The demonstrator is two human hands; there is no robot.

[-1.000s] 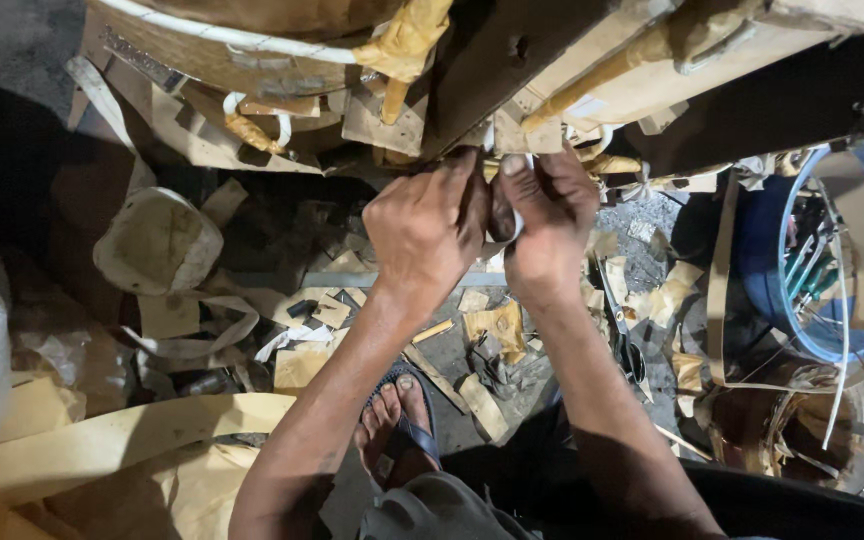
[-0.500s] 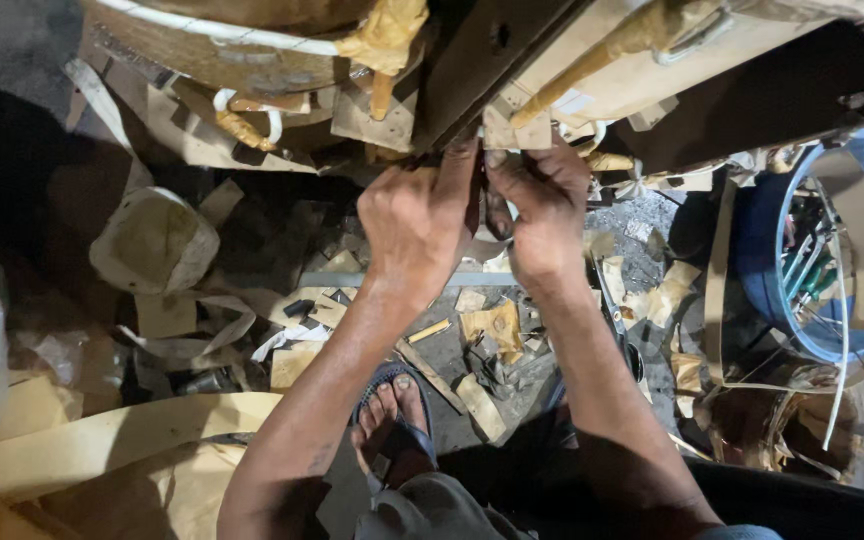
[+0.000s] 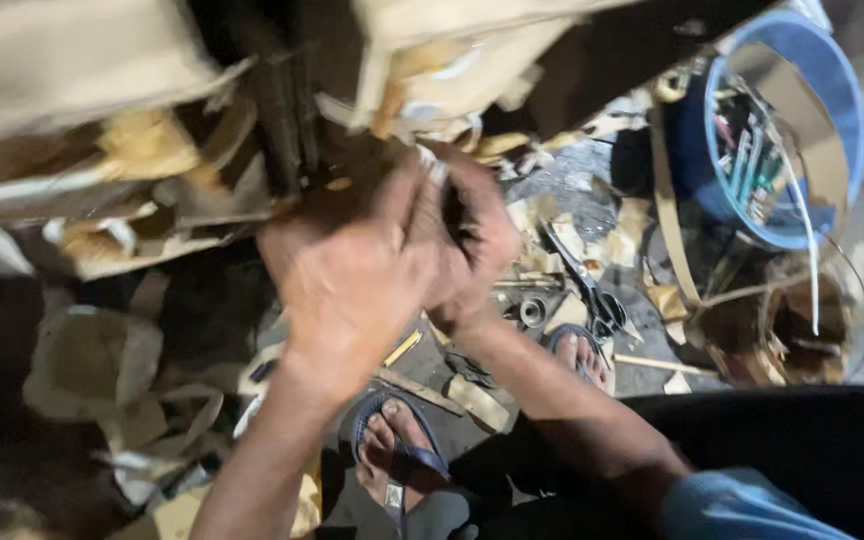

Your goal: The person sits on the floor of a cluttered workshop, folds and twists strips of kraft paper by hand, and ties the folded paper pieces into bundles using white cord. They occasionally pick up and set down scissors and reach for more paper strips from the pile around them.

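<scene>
A single head-worn camera looks steeply down, close over the left hand (image 3: 352,285) and right hand (image 3: 472,250), past the sandalled feet (image 3: 397,450) to the littered floor (image 3: 552,200). No second view shares the scene.

Blue sleeve (image 3: 742,500) (blue sandals (image 3: 397,455))

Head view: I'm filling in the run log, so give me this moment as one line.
left hand: on wood frame, grip unclear | right hand: beside it, grip unclear | bucket: right | scissors: on floor

Dim, warm light from above — the hands (image 3: 392,270) smeared by motion blur, deep shadows at left, edges soft.
</scene>
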